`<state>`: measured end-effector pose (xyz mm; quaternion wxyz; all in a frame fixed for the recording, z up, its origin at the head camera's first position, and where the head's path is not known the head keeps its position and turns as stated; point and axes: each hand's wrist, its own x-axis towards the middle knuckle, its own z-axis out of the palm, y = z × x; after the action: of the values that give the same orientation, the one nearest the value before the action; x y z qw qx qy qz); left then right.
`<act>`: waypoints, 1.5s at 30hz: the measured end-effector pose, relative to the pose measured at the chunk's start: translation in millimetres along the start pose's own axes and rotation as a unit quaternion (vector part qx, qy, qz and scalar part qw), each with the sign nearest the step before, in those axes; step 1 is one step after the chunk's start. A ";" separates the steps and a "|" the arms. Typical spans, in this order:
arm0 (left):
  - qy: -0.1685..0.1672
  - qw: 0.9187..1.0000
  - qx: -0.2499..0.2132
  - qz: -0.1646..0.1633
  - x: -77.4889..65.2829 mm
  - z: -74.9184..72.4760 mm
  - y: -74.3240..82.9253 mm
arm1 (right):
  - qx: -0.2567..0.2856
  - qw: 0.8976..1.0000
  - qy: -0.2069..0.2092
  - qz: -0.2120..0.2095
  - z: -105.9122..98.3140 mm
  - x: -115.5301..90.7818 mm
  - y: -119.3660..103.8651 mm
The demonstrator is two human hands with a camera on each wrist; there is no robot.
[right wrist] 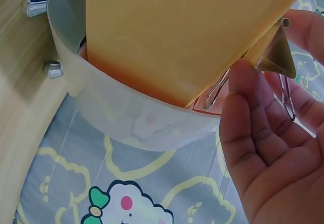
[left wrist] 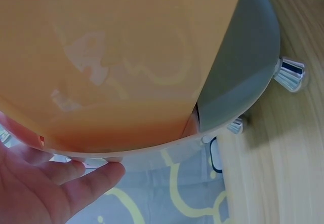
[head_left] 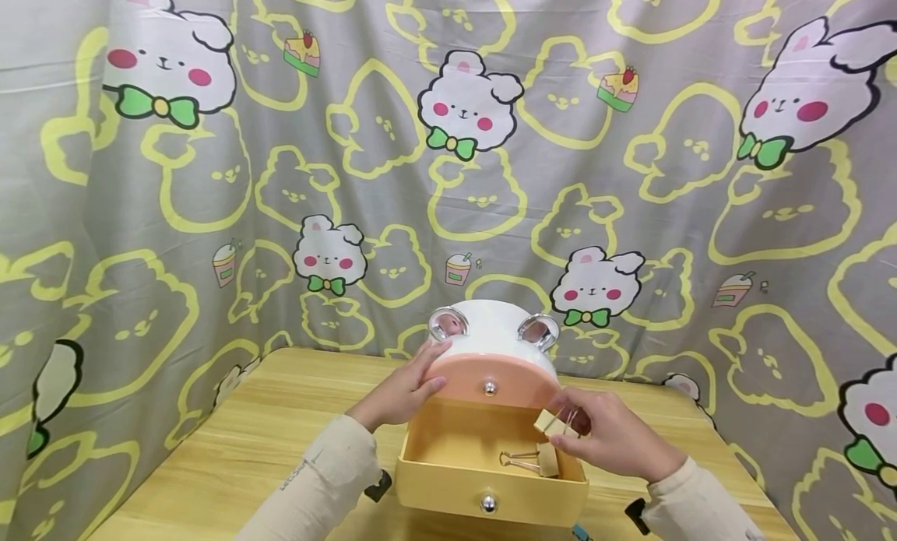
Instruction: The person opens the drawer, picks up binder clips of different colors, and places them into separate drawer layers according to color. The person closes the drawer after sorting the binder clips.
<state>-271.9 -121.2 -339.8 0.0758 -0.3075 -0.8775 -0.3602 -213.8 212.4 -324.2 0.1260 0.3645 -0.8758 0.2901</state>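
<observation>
A small desktop drawer box (head_left: 490,327), white with silver ears on top, has its lower yellow drawer (head_left: 448,490) pulled out. The peach upper drawer (head_left: 459,379) is closed. My left hand (head_left: 402,389) rests against the box's left side, its fingers fairly straight in the left wrist view. Over the open drawer's right side, my right hand (head_left: 617,436) pinches a yellow binder clip (head_left: 556,424); the right wrist view shows the clip's triangular end (right wrist: 279,57) and wire handles. A second yellow binder clip (head_left: 548,460) lies inside the drawer at its right.
The box stands on a wooden table (head_left: 280,416) before a patterned curtain (head_left: 392,198). Part of a small blue object (head_left: 581,533) shows at the bottom edge, just beyond the drawer's front. Silver feet or knobs (left wrist: 291,74) stick out from the box.
</observation>
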 end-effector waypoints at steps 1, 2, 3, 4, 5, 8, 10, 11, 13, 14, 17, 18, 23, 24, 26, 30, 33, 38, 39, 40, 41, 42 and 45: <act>0.000 1.000 0.000 0.000 -0.4 -0.2 0.3 | 0.001 1.000 0.001 -0.001 0.5 0.3 0.0; -0.001 1.000 0.000 -0.001 -0.8 -0.3 0.4 | 0.002 1.000 0.001 -0.002 1.0 0.6 0.1; -0.001 1.000 -0.001 -0.001 -1.1 -0.4 0.8 | 0.002 1.000 0.002 -0.003 1.4 1.0 0.2; -0.001 1.000 0.000 0.000 -1.3 -0.5 0.8 | 0.002 1.000 0.002 -0.004 1.8 1.3 0.2; -0.001 1.000 0.000 0.000 -1.4 -0.4 0.5 | 0.002 1.000 0.002 -0.006 2.3 1.6 0.3; -0.001 1.000 0.001 0.002 -1.5 -0.5 0.1 | 0.002 1.000 0.001 -0.006 3.2 2.3 -0.1; -0.001 1.000 0.002 0.005 -1.4 -0.9 0.3 | 0.001 1.000 0.000 -0.008 3.7 2.7 -0.3; -0.001 1.000 0.002 0.005 -1.4 -1.0 0.4 | 0.001 1.000 0.000 -0.009 4.0 2.8 -0.4; -0.001 1.000 0.001 0.006 -1.5 -1.4 0.9 | 0.003 1.000 0.000 -0.010 4.5 3.1 -0.4; -0.001 1.000 0.001 0.006 -1.5 -1.6 1.2 | 0.004 1.000 -0.001 -0.011 4.8 3.2 -0.5; -0.002 1.000 0.000 0.005 -1.5 -1.7 1.7 | 0.012 1.000 -0.001 -0.013 5.7 3.2 -0.4; -0.002 1.000 0.000 0.004 -1.4 -1.6 1.8 | 0.015 1.000 -0.002 -0.013 5.9 3.1 -0.3; -0.003 1.000 0.001 0.000 -1.6 -1.1 1.4 | 0.031 0.999 -0.014 -0.013 6.9 3.1 -0.1; -0.003 1.000 0.000 0.001 -1.6 -1.0 1.4 | 0.031 0.999 -0.016 -0.010 6.9 3.3 -0.2; -0.003 1.000 -0.001 0.003 -1.7 -1.1 1.4 | 0.029 0.999 -0.020 -0.005 6.5 3.7 -0.7; -0.003 1.000 -0.003 0.004 -1.7 -1.3 1.5 | 0.022 0.999 -0.024 0.004 4.9 3.9 -1.8; -0.003 1.000 -0.003 0.002 -1.4 -0.9 1.5 | 0.024 0.999 -0.023 0.001 4.2 3.0 -1.6; 0.000 1.000 -0.001 -0.001 -1.3 -0.5 0.9 | 0.021 1.000 -0.011 -0.020 4.8 1.2 0.2; 0.000 1.000 -0.002 -0.001 -1.3 -0.4 0.8 | 0.021 0.999 -0.009 -0.024 4.8 0.6 0.5; 0.000 1.000 -0.001 -0.001 -1.3 -0.4 0.7 | 0.021 0.999 -0.006 -0.027 4.7 0.1 0.8; 0.000 1.000 -0.002 -0.001 -1.2 -0.4 0.7 | 0.021 0.999 -0.003 -0.030 4.5 -0.4 1.0; -0.001 1.000 -0.001 -0.001 -1.2 -0.4 0.7 | 0.021 0.999 0.000 -0.032 4.3 -0.9 1.2; -0.001 1.000 0.000 0.000 -1.1 -0.4 0.5 | 0.017 0.999 0.008 -0.035 3.0 -2.2 1.6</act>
<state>-270.8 -121.7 -339.7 0.0749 -0.3074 -0.8778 -0.3598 -213.4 212.8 -328.2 0.1366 0.3948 -0.8565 0.3030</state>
